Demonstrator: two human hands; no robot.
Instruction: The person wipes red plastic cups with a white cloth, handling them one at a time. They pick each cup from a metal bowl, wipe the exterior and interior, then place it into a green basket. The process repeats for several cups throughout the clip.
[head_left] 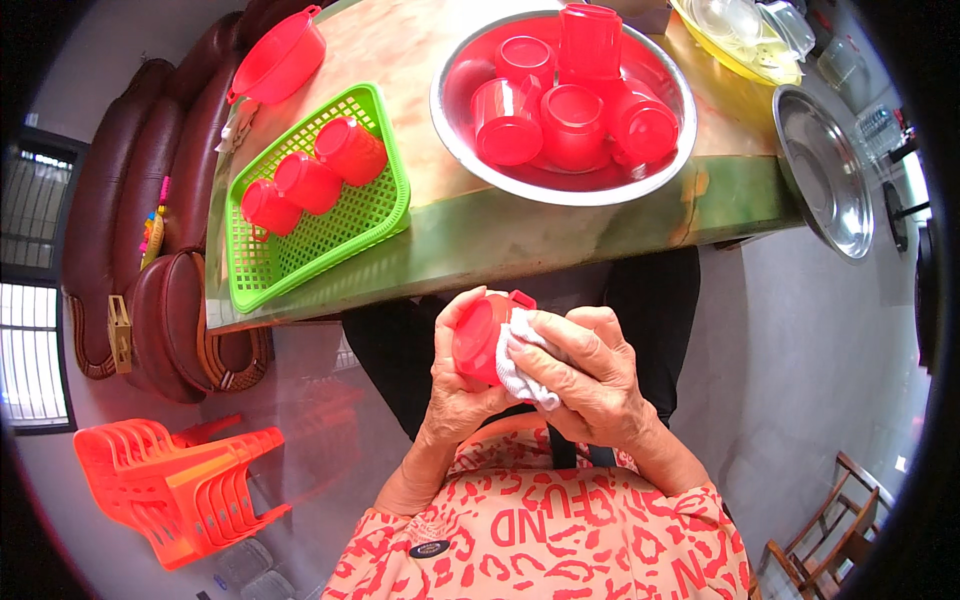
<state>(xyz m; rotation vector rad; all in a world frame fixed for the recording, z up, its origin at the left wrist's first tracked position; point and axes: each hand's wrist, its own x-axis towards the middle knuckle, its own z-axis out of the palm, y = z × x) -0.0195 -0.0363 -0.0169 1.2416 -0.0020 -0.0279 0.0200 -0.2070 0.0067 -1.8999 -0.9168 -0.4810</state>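
A red plastic mug (pixel 478 338) is held over my lap by my left hand (pixel 450 385), whose fingers wrap round its side. My right hand (pixel 590 375) presses a white cloth (pixel 522 362) against the mug's right side, close to its small handle. Ahead on the table, a green slotted basket (pixel 330 262) holds 3 red mugs (pixel 308 184), turned bottom up along its far side. Right of it stands a wide metal basin (pixel 447 125) with several more red mugs (pixel 573 120) piled inside.
The table's green edge (pixel 480 245) runs just beyond my hands. On it are a red plastic basin (pixel 280 58) and a yellow bowl (pixel 745 62) of clear containers. An empty metal basin (pixel 822 170) stands at right. Orange stools (pixel 180 485) and a brown sofa (pixel 125 160) are at left.
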